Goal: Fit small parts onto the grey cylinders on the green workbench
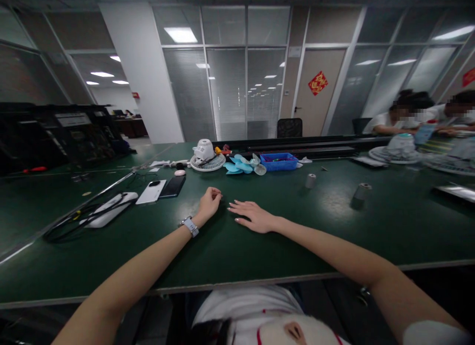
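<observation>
An open-plan workroom with glass partitions, ceiling lights and a long dark green worktable (pixel 282 221) that fills the view; the person sits at its near edge with both bare arms stretched forward over it. The left hand (pixel 209 203), with a watch (pixel 190 226) on its wrist, is loosely curled, thumb and forefinger pinched together as if around something very small; what, if anything, sits between them is too small to tell. The right hand (pixel 254 217) lies flat, palm down, fingers spread and released, touching the table just beside the left. Any tiny part is best kept low over the bare green surface, with the flat hand steadying the spot, so nothing rolls away. Farther back lie a white fan motor on its round grille (pixel 205 157), pale blue fan blades (pixel 239 165) and a blue tray (pixel 279 161) of small parts; left of the hands lie a white phone (pixel 151 191) and a black phone (pixel 172 186), touching side by side, and a white power strip (pixel 110 209) with black cable; two small grey spools (pixel 310 180) stand to the right. Other people work at the far right end. A red diamond paper (pixel 318 82) hangs on a door; its characters are unreadable; no brand or label can be read.
</observation>
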A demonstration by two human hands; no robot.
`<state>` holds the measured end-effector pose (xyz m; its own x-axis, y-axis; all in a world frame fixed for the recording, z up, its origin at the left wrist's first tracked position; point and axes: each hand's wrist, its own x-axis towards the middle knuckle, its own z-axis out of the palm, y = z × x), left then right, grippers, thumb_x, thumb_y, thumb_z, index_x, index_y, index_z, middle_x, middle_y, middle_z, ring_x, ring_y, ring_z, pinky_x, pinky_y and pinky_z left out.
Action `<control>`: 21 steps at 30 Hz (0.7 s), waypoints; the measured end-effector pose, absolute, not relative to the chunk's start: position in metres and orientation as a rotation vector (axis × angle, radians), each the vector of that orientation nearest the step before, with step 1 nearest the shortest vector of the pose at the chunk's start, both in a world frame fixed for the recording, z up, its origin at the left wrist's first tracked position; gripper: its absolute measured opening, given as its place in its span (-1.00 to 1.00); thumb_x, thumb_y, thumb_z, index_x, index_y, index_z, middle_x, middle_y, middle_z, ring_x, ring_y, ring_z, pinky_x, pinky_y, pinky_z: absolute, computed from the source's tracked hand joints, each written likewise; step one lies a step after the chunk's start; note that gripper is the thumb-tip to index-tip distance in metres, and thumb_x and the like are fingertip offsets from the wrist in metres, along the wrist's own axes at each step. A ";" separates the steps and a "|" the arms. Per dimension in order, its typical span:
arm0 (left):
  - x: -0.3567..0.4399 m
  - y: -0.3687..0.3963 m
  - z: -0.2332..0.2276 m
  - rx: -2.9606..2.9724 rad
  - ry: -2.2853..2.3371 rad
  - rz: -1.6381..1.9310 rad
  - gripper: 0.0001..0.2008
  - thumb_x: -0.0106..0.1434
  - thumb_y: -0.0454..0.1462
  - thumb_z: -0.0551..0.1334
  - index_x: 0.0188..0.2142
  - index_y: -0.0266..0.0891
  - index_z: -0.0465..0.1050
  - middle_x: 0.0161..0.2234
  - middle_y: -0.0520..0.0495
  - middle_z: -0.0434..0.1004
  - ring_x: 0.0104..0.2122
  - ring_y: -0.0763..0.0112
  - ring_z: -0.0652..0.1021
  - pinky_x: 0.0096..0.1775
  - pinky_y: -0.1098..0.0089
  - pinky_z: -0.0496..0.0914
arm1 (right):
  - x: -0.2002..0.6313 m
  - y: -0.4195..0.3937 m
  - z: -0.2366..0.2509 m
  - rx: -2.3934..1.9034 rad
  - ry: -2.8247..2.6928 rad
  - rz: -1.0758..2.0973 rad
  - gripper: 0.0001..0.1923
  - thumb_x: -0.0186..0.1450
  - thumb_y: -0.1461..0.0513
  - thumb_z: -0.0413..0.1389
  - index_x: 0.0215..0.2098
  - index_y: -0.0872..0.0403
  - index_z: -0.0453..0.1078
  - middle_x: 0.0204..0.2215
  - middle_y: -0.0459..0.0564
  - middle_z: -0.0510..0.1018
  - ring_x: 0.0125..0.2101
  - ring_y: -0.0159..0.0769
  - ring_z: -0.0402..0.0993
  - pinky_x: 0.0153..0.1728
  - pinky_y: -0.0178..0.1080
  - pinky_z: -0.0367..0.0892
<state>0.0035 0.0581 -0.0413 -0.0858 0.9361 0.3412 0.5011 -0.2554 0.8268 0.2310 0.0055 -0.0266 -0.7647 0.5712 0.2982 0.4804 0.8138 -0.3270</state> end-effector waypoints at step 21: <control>0.005 0.056 -0.042 1.797 1.496 1.286 -0.91 0.20 -0.30 0.17 -0.27 -0.18 0.33 -0.30 -0.06 0.58 -0.25 0.30 0.59 -0.17 0.30 0.41 | 0.447 0.092 -0.002 -1.739 -1.666 -0.498 -0.65 0.29 0.36 -0.01 -0.16 0.04 0.61 -0.17 0.04 0.64 -0.21 -0.16 0.54 -0.15 -0.20 0.37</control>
